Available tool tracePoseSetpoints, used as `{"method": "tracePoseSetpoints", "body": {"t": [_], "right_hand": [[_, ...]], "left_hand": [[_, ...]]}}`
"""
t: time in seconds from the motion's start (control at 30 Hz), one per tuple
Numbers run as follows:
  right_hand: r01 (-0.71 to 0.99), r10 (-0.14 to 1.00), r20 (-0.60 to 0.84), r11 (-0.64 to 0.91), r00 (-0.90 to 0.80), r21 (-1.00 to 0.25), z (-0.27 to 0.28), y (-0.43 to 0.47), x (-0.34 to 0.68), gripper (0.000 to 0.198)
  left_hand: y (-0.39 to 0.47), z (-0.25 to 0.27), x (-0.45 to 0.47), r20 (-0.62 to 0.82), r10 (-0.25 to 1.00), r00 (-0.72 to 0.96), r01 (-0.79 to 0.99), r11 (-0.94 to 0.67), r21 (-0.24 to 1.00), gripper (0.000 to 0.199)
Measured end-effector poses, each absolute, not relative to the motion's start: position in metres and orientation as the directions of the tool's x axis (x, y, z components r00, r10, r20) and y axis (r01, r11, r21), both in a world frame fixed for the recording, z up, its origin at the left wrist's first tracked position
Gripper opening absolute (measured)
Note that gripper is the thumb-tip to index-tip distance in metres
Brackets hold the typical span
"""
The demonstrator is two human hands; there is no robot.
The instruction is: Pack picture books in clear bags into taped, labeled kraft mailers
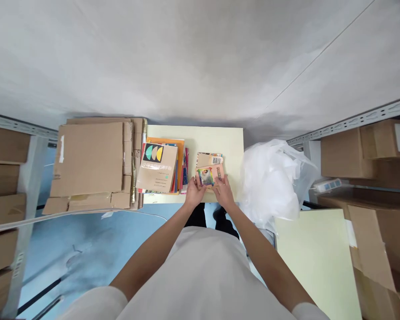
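A small pinkish-orange booklet (pixel 210 176) with a colourful picture on its cover lies between my hands near the table's front edge. My left hand (pixel 195 194) is closed on its lower left corner, and my right hand (pixel 223 192) grips its lower right side. Just behind it, partly covered, is another small booklet (pixel 206 159) with a barcode. To the left of my hands stands a pile of books, topped by a beige book (pixel 157 171) with green and yellow shapes on a black patch.
The pale yellow table (pixel 216 138) stands against a grey wall. Flattened cardboard (pixel 90 155) is stacked at its left, and a white plastic bag (pixel 270 182) bulges at its right. Shelves with cardboard boxes (pixel 343 153) flank both sides. Another pale panel (pixel 316 253) is at lower right.
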State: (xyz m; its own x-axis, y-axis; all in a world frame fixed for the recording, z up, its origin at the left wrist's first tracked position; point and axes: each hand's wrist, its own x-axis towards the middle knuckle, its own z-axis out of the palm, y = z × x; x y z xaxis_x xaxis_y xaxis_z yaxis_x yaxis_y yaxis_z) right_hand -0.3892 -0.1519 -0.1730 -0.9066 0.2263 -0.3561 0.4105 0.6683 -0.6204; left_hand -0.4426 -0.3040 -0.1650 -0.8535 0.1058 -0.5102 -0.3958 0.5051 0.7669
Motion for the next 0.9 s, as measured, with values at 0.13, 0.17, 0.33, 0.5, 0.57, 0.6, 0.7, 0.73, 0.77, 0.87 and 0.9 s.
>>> {"method": "tracePoseSetpoints", "body": {"t": [0.13, 0.17, 0.33, 0.5, 0.57, 0.6, 0.7, 0.73, 0.77, 0.87, 0.9], "right_hand": [[0.554, 0.447, -0.366, 0.425, -0.816, -0.715, -0.173, -0.149, -0.391, 0.037], [0.592, 0.5, -0.394, 0.334, -0.771, -0.734, -0.173, -0.147, -0.393, 0.039], [0.53, 0.566, -0.552, -0.223, -0.612, -0.818, -0.159, -0.138, -0.394, 0.058], [0.303, 0.503, -0.491, -0.41, -0.711, -0.86, -0.114, -0.123, -0.377, 0.054], [0.262, 0.537, -0.46, -0.406, -0.707, -0.876, -0.09, -0.111, -0.363, 0.056], [0.25, 0.574, -0.443, -0.386, -0.688, -0.888, -0.079, -0.103, -0.354, 0.056], [0.225, 0.715, -0.373, -0.298, -0.591, -0.928, -0.048, -0.074, -0.317, 0.053], [0.216, 0.752, -0.348, -0.273, -0.559, -0.937, -0.04, -0.063, -0.301, 0.053], [0.207, 0.783, -0.326, -0.254, -0.53, -0.945, -0.032, -0.052, -0.283, 0.053], [0.16, 0.858, -0.28, -0.233, -0.43, -0.959, -0.015, -0.025, -0.222, 0.052], [0.136, 0.88, -0.271, -0.236, -0.39, -0.962, -0.011, -0.017, -0.201, 0.052]], "left_hand": [[-0.302, -0.169, -0.44, -0.626, 0.072, -0.777, -0.564, 0.361, 0.742, 0.045], [-0.302, -0.169, -0.441, -0.644, 0.07, -0.762, -0.592, 0.328, 0.737, 0.042], [-0.308, -0.157, -0.446, -0.764, 0.174, -0.622, -0.751, 0.142, 0.644, 0.036], [-0.291, -0.118, -0.443, -0.664, 0.446, -0.6, -0.689, 0.133, 0.712, 0.046], [-0.273, -0.098, -0.435, -0.571, 0.567, -0.593, -0.61, 0.146, 0.778, 0.05], [-0.263, -0.089, -0.429, -0.53, 0.627, -0.571, -0.581, 0.148, 0.8, 0.053], [-0.232, -0.067, -0.408, -0.444, 0.777, -0.446, -0.536, 0.165, 0.828, 0.053], [-0.223, -0.062, -0.4, -0.427, 0.802, -0.417, -0.529, 0.169, 0.832, 0.052], [-0.213, -0.058, -0.392, -0.414, 0.813, -0.41, -0.517, 0.167, 0.84, 0.051], [-0.182, -0.047, -0.368, -0.378, 0.822, -0.427, -0.432, 0.182, 0.883, 0.048], [-0.17, -0.044, -0.358, -0.363, 0.842, -0.4, -0.389, 0.203, 0.899, 0.046]]}}
